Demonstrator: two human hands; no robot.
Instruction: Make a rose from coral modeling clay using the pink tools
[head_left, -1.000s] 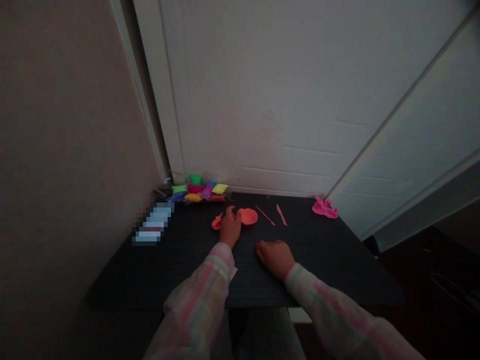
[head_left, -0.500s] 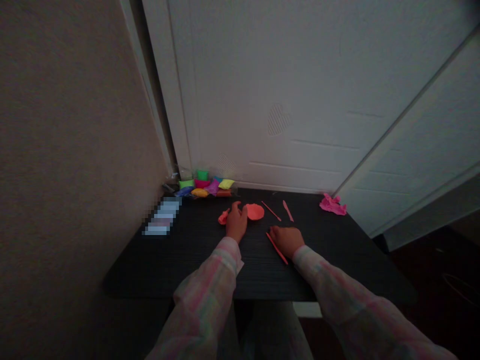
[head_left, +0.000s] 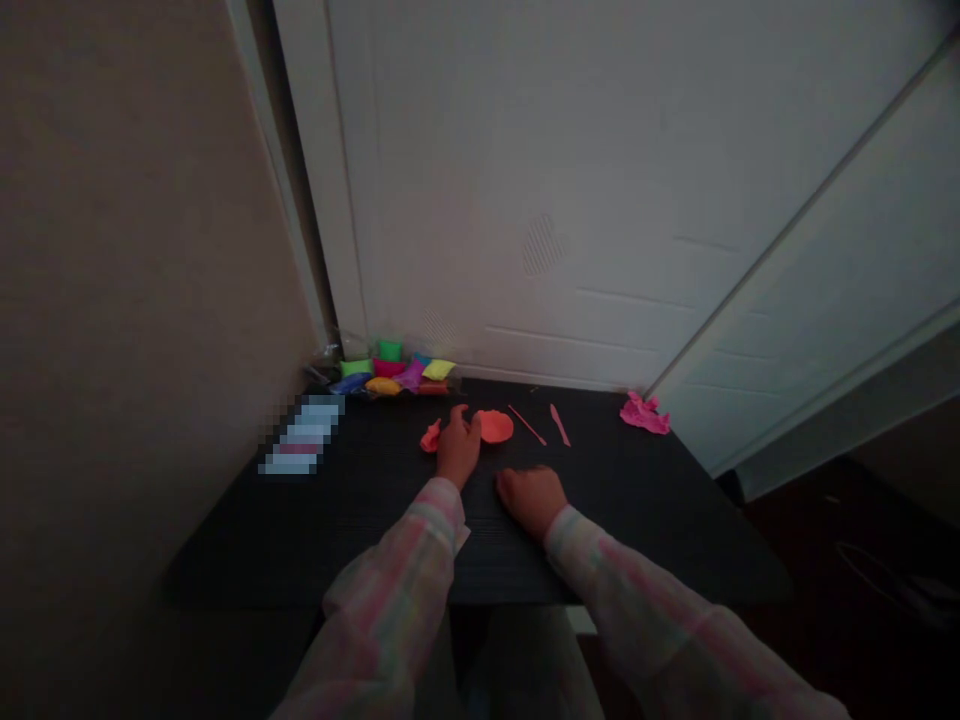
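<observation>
My left hand (head_left: 459, 447) rests on the dark tabletop with its fingers apart and bent. It sits between a crumpled coral lump of modelling clay (head_left: 430, 437) and a shallow coral clay dish (head_left: 496, 427), with the thumb at the dish's near edge. Palm down, my right hand (head_left: 534, 498) lies on the table nearer to me, its fingers pointing left and partly hidden. No coral clay roll shows now; whether it is under that palm cannot be seen. Beyond the right hand lie a thin pink stick tool (head_left: 527, 425) and a pink clay knife (head_left: 559, 425).
Several colourful clay packets (head_left: 384, 385) in clear wrapping lie along the back left. A blurred-out pale item (head_left: 304, 435) is at the left edge. A bright pink crumpled piece (head_left: 645, 413) lies at the back right. A white panel (head_left: 465, 200) rises behind the table (head_left: 645, 540).
My right hand moved forward, uncovering a coral clay roll half a second ago, then came back toward me, and the roll is out of sight. My left hand stays beside the dish.
</observation>
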